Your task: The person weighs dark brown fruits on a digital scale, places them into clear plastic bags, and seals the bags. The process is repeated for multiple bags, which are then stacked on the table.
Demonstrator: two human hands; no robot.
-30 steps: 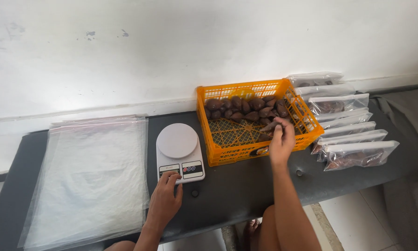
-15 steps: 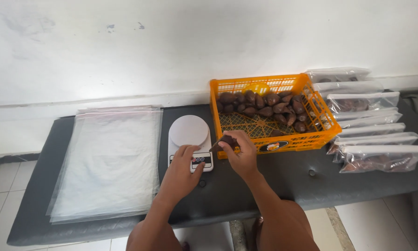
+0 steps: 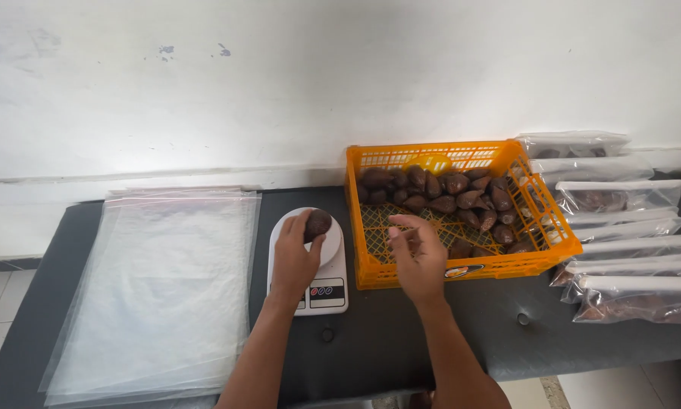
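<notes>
Just left of frame centre, the left hand (image 3: 295,254) pinches a dark brown fruit (image 3: 317,224) between thumb and fingers, over the round plate of a white kitchen scale (image 3: 314,286) — whether the fruit rests on the plate cannot be told. The right hand (image 3: 416,254) hovers empty with fingers loosely curled, at the near left corner of the orange slatted crate (image 3: 541,220), which holds more brown fruits (image 3: 450,193) toward its back wall. A stack of clear plastic bags (image 3: 158,295) fills the frame's left, its edge just beside the scale. Filled sealed bags (image 3: 628,242) overlap down the right side. Bare dark tabletop (image 3: 507,333) lies open below the crate, up to the near edge.
</notes>
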